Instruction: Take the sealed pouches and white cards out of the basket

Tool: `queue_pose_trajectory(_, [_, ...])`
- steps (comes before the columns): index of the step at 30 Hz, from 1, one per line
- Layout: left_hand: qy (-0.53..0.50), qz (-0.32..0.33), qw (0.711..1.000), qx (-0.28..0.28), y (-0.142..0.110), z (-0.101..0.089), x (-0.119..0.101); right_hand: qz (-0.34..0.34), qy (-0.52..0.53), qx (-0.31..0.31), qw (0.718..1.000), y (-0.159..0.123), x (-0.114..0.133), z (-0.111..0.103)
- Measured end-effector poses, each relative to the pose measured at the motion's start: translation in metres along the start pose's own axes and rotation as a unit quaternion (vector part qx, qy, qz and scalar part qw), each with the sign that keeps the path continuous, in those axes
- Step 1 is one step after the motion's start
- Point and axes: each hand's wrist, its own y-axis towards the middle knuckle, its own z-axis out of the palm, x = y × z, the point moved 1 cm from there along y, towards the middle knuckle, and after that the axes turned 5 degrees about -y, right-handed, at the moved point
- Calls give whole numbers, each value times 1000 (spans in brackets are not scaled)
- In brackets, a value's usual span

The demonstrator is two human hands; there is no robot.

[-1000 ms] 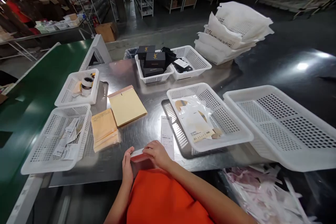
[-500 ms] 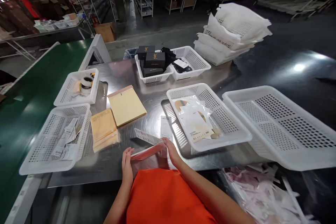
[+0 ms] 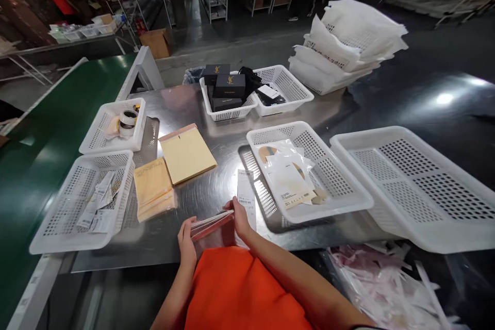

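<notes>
At the near edge of the steel table (image 3: 216, 113) both my hands hold a flat clear bag with a red strip (image 3: 211, 223) along its top. My left hand (image 3: 186, 240) pinches the bag's left end. My right hand (image 3: 240, 216) grips its right end, fingers closed on the strip. The bag's lower part hangs in front of my orange shirt (image 3: 243, 289). A white paper slip (image 3: 246, 197) lies on the table just beyond my right hand.
Two stacks of yellow padded envelopes (image 3: 186, 154) lie left of centre. White baskets hold paper slips (image 3: 77, 201), tape rolls (image 3: 112, 126), black boxes (image 3: 228, 95) and bagged items (image 3: 305, 170). An empty large basket (image 3: 417, 185) sits right. A green conveyor (image 3: 46, 134) runs left.
My right hand went from lying over the bag to gripping its right end, and the strip first lifted, then folded down flat along the bag's top edge. My left hand stayed put.
</notes>
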Motion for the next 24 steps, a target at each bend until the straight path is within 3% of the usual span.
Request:
queue_pose_trajectory(3, [-3, 13, 1000, -10, -1, -3, 1, -27, 9, 12, 1000, -5, 6, -12])
queue_pose_trajectory(7, [-9, 11, 1000, -3, -2, -2, 4, -74, -12, 77, 994, -18, 5, -27])
queue_pose_trajectory(15, [-21, -8, 1000, -8, -4, 13, 4, -80, -73, 151, 983, -22, -10, -20])
queue_pose_trajectory(20, [-56, -96, 993, -47, 2, 14, -8, -99, -110, 184, 972, -14, 12, -22])
queue_pose_trajectory(24, [-80, -219, 972, 24, 6, 10, -43, -128, -143, 196, 962, 8, 56, -32])
